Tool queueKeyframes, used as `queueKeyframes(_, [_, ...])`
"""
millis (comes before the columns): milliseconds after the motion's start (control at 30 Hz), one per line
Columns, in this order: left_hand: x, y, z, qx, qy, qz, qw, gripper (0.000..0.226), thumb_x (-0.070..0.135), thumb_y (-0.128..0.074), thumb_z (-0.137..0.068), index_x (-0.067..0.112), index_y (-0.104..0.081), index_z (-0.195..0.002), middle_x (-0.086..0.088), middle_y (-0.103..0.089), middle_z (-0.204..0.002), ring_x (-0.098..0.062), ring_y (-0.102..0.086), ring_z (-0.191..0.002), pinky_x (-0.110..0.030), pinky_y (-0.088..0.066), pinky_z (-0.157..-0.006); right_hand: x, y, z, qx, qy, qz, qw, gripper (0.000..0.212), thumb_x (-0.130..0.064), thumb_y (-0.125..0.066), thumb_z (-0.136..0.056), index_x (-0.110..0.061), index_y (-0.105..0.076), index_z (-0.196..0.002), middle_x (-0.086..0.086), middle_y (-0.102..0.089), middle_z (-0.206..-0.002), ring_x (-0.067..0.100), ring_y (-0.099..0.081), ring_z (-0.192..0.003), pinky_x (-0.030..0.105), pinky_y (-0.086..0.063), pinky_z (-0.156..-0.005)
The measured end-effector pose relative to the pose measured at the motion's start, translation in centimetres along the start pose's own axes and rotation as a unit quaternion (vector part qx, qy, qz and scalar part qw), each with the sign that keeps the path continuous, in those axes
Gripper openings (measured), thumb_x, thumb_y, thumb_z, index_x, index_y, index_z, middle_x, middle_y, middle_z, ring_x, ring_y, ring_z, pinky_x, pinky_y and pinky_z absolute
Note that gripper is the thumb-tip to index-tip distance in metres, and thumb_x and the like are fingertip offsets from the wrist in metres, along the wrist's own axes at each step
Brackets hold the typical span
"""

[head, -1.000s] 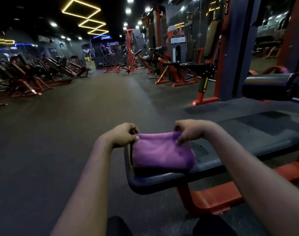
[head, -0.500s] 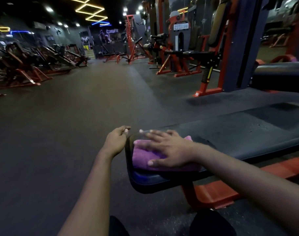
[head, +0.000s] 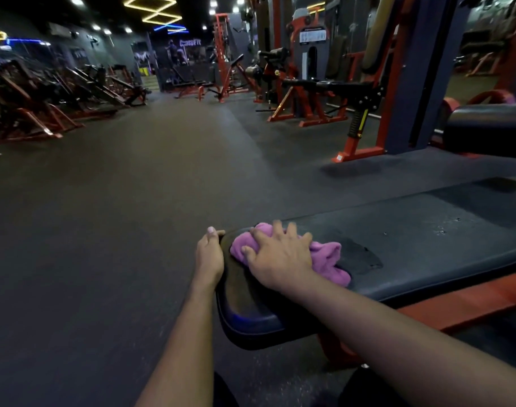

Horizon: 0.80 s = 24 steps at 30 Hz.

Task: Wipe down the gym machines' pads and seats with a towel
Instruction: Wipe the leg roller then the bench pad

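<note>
A purple towel (head: 328, 258) lies bunched on the near end of a long black bench pad (head: 427, 239). My right hand (head: 277, 254) presses down on the towel with its fingers spread, covering the towel's left half. At the pad's left end, my left hand (head: 209, 254) holds the rim, its thumb hooked over the top edge. A worn, dull patch shows on the pad just right of the towel.
The bench's orange frame (head: 456, 298) runs below the pad. A black roller pad (head: 486, 127) sits at the far right. Orange machines (head: 318, 92) line the right side, and more machines (head: 45, 98) the left. Dark rubber floor (head: 133, 201) stretches between them.
Both hands first pinched the folded towel's far corners. My right hand then laid flat on it and has pushed it farther along the pad, bunching it. My left hand moved to the pad's rim.
</note>
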<state>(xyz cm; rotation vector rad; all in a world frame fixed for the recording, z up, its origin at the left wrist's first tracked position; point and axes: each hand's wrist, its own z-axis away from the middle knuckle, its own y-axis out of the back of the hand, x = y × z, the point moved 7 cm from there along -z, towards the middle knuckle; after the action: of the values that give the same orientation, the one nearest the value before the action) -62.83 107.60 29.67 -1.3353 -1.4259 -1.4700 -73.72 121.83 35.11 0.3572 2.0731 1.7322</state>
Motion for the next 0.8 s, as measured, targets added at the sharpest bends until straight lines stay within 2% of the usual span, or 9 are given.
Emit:
queueKeyframes(67, [0.0,0.1,0.1,0.003,-0.002,0.003,1.0,0.05,0.025,-0.028,-0.111,-0.001,-0.069,-0.119,-0.019,-0.067,-0.122,-0.029,-0.06,-0.117,-0.031,-0.043,-0.099,-0.2,0.2,-0.4,-0.027,-0.005,0.006,1.0,0.055,-0.064,-0.034,-0.099,-0.037,-0.044,-0.146,0.009,-0.04,-0.15,0.036,-0.037,-0.131,0.057,-0.032,-0.101])
queueKeyframes(167, [-0.1,0.0,-0.2,0.007,-0.01,0.004,1.0,0.049,0.024,-0.028,-0.111,-0.002,-0.07,-0.116,-0.019,-0.068,-0.12,-0.03,-0.062,-0.114,-0.033,-0.045,-0.097,1.7,1.7,1.2,-0.107,0.057,0.002,0.993,0.066,-0.072,-0.029,-0.098,-0.041,-0.03,-0.155,0.005,-0.035,-0.159,0.038,-0.036,-0.139,0.052,-0.036,-0.108])
queueKeyframes(233, [-0.3,0.1,-0.4,0.011,-0.01,0.006,1.0,0.048,0.024,-0.029,-0.111,-0.001,-0.07,-0.114,-0.019,-0.069,-0.118,-0.03,-0.062,-0.112,-0.034,-0.045,-0.096,3.0,2.4,3.2,-0.114,0.097,0.013,0.989,0.072,-0.079,-0.028,-0.094,-0.049,-0.018,-0.158,0.003,-0.032,-0.163,0.037,-0.039,-0.139,0.047,-0.037,-0.108])
queueKeyframes(333, [-0.6,-0.2,-0.8,0.009,-0.015,0.007,1.0,0.048,0.025,-0.029,-0.111,0.001,-0.071,-0.111,-0.018,-0.069,-0.116,-0.029,-0.062,-0.111,-0.034,-0.045,-0.095,1.9,1.5,5.5,-0.06,0.127,-0.04,0.989,0.069,-0.077,-0.027,-0.095,-0.063,0.012,-0.151,-0.007,0.011,-0.171,0.037,-0.016,-0.152,0.058,-0.03,-0.113])
queueKeyframes(367, [-0.7,-0.3,-0.9,0.008,-0.016,0.004,1.0,0.048,0.025,-0.028,-0.111,0.002,-0.071,-0.11,-0.017,-0.069,-0.117,-0.029,-0.061,-0.112,-0.033,-0.044,-0.094,1.1,1.1,5.4,-0.041,0.131,-0.061,0.989,0.068,-0.072,-0.03,-0.098,-0.064,0.013,-0.149,-0.01,0.017,-0.169,0.036,-0.012,-0.154,0.06,-0.029,-0.114])
queueKeyframes(500, [-1.0,0.0,-1.2,0.013,-0.015,0.003,1.0,0.052,0.028,-0.026,-0.111,0.004,-0.072,-0.112,-0.018,-0.068,-0.121,-0.029,-0.06,-0.116,-0.036,-0.044,-0.101,-0.5,0.3,2.1,-0.005,0.133,-0.05,0.99,0.052,-0.054,-0.034,-0.103,-0.055,-0.02,-0.154,-0.003,-0.021,-0.168,0.034,-0.034,-0.141,0.053,-0.035,-0.107])
queueKeyframes(567, [-1.1,-0.2,-1.2,0.002,-0.015,-0.011,1.0,0.053,0.032,-0.024,-0.111,0.007,-0.071,-0.116,-0.016,-0.067,-0.123,-0.029,-0.059,-0.118,-0.04,-0.044,-0.105,-0.5,-0.3,-0.2,0.011,0.126,-0.041,0.991,0.048,-0.049,-0.036,-0.104,-0.05,-0.031,-0.152,0.001,-0.034,-0.162,0.035,-0.039,-0.134,0.05,-0.037,-0.104])
queueKeyframes(700, [-0.9,-0.2,-1.0,0.0,-0.008,-0.006,1.0,0.054,0.035,-0.025,-0.111,0.007,-0.07,-0.119,-0.015,-0.066,-0.125,-0.03,-0.059,-0.118,-0.041,-0.044,-0.106,-0.4,-1.1,-6.3,-0.001,0.079,-0.042,0.996,0.047,-0.043,-0.039,-0.102,-0.046,-0.039,-0.149,0.007,-0.048,-0.148,0.038,-0.045,-0.125,0.048,-0.039,-0.099])
queueKeyframes(800, [-0.6,0.0,-0.8,0.01,-0.011,-0.006,1.0,0.052,0.032,-0.027,-0.111,0.004,-0.07,-0.118,-0.017,-0.066,-0.124,-0.03,-0.059,-0.117,-0.035,-0.043,-0.101,-0.6,-0.9,-7.9,-0.013,0.052,-0.044,0.998,0.045,-0.045,-0.042,-0.101,-0.043,-0.041,-0.146,0.007,-0.045,-0.151,0.039,-0.044,-0.128,0.051,-0.037,-0.102])
